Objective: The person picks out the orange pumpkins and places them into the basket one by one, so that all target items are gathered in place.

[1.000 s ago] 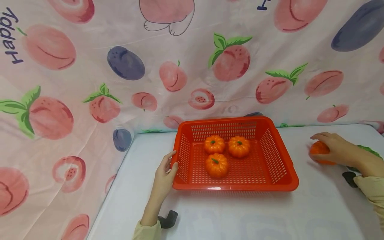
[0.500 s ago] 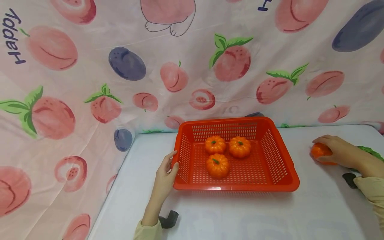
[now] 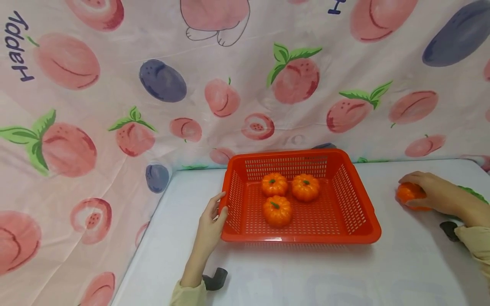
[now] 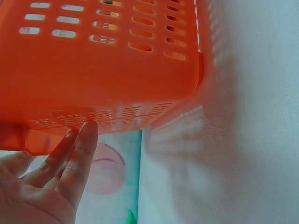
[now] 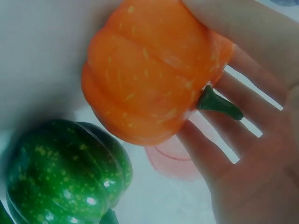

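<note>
At the left end of a red plastic basket (image 3: 298, 239), my left hand (image 3: 209, 219) touches the rim. The left wrist view has its fingers (image 4: 81, 156) nearly straight against the outside wall. Three small orange pumpkins, one (image 3: 277, 211) in front of the others, sit in the basket's left and middle part. Right of the basket, my right hand (image 3: 438, 193) holds another orange pumpkin (image 5: 145, 70), gripped from above between thumb and fingers, low at the table. Its dark green stem points toward the palm. A speckled dark green pumpkin (image 5: 70, 172) lies close beside it.
Under my right forearm a green item (image 3: 472, 193) is partly hidden. The white table (image 3: 306, 276) meets a fruit-printed cloth (image 3: 229, 55) at the back and left. Black camera mounts (image 3: 216, 279) sit at both wrists.
My right hand has shifted very slightly right, with the orange pumpkin moving a little the same way. The left hand and the basket have stayed put.
</note>
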The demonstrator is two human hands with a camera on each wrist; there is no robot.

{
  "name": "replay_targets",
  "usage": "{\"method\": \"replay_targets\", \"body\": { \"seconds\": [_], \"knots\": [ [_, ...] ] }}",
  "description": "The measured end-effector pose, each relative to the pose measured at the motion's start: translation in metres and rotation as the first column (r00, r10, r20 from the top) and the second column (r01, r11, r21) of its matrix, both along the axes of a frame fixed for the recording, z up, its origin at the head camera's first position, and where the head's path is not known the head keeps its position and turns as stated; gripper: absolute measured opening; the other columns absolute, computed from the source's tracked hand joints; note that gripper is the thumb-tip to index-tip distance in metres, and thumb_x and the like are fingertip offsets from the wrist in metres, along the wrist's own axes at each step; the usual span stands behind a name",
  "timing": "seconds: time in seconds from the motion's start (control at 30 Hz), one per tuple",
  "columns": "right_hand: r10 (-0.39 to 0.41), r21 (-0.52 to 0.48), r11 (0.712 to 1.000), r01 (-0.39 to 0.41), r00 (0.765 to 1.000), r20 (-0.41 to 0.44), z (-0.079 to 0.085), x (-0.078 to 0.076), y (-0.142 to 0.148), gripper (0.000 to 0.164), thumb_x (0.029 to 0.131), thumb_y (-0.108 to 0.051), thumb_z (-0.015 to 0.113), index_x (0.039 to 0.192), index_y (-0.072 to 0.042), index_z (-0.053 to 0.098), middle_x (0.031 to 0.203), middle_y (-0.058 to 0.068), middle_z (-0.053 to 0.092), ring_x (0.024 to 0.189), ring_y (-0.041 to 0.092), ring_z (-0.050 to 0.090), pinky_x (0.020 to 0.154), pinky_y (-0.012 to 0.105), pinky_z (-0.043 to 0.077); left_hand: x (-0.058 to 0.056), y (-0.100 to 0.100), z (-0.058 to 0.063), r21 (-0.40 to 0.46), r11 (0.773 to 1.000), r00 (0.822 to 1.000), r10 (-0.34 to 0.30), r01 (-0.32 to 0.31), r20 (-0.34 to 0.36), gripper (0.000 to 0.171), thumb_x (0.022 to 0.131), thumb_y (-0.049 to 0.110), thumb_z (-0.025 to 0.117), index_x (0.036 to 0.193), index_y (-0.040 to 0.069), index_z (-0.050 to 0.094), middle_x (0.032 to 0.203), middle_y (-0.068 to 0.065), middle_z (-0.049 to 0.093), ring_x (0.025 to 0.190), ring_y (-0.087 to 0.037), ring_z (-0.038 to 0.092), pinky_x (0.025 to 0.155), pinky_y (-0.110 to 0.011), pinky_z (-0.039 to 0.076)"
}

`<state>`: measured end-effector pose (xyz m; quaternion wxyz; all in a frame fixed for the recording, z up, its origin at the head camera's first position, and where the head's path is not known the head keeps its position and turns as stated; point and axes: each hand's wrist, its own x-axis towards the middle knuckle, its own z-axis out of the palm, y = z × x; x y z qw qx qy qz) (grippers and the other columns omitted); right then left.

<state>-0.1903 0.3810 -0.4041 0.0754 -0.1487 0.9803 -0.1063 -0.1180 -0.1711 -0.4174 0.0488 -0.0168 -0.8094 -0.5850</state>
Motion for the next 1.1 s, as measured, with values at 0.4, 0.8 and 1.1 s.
{"method": "replay_targets", "body": {
  "seconds": [0.4, 0.8, 1.1],
  "knots": [
    [-0.014, -0.006, 1.000, 0.014, 1.000, 0.004, 0.010, 0.013, -0.003, 0.061, 0.077, -0.016, 0.084, 0.123, 0.013, 0.056, 0.122, 0.037, 0.053, 0.104, 0.048, 0.048, 0.092, 0.068, 0.044, -0.001, 0.000, 0.000, 0.027, 1.000, 1.000, -0.007, 0.007, 0.016, 0.044, 0.102, 0.012, 0.055, 0.145, 0.015, 0.048, 0.141, -0.017, 0.055, 0.121, -0.033, 0.059, 0.093, -0.046, 0.055],
    [0.012, -0.028, 1.000, -0.013, 0.999, -0.045, 0.020, 0.020, -0.021, 0.063, 0.076, -0.012, 0.085, 0.127, 0.009, 0.057, 0.127, 0.034, 0.052, 0.109, 0.047, 0.048, 0.090, 0.066, 0.047, -0.001, 0.000, -0.002, 0.017, 1.000, 1.000, 0.002, -0.002, 0.000, 0.044, 0.101, 0.011, 0.055, 0.145, 0.015, 0.049, 0.139, -0.017, 0.057, 0.120, -0.032, 0.060, 0.093, -0.047, 0.055],
    [0.028, -0.019, 0.999, -0.029, 0.996, -0.080, 0.029, 0.024, -0.035, 0.064, 0.075, -0.013, 0.086, 0.129, 0.006, 0.058, 0.130, 0.031, 0.052, 0.113, 0.046, 0.047, 0.090, 0.065, 0.048, -0.001, 0.000, -0.001, 0.017, 1.000, 1.000, -0.001, 0.001, 0.005, 0.044, 0.101, 0.011, 0.056, 0.145, 0.014, 0.048, 0.140, -0.017, 0.056, 0.121, -0.032, 0.060, 0.094, -0.047, 0.055]
  ]
}}
